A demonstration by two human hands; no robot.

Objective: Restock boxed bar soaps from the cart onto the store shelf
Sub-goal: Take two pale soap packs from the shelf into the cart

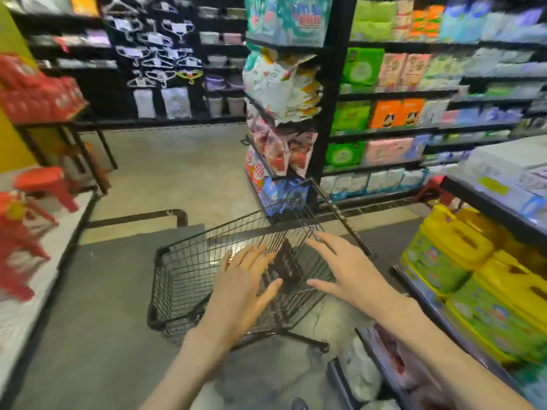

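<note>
Standing at centre on the grey floor, the black wire cart (189, 270) holds one dark boxed item (285, 269), upright against its far right side; blur prevents reading its label. Left hand (242, 288) hovers over the basket, fingers straight and spread, gripping nothing. Right hand (349, 270) hovers likewise just right of the box, fingers extended, empty. Store shelf (485, 202) at right carries yellow-capped green jugs (461, 255)
</note>
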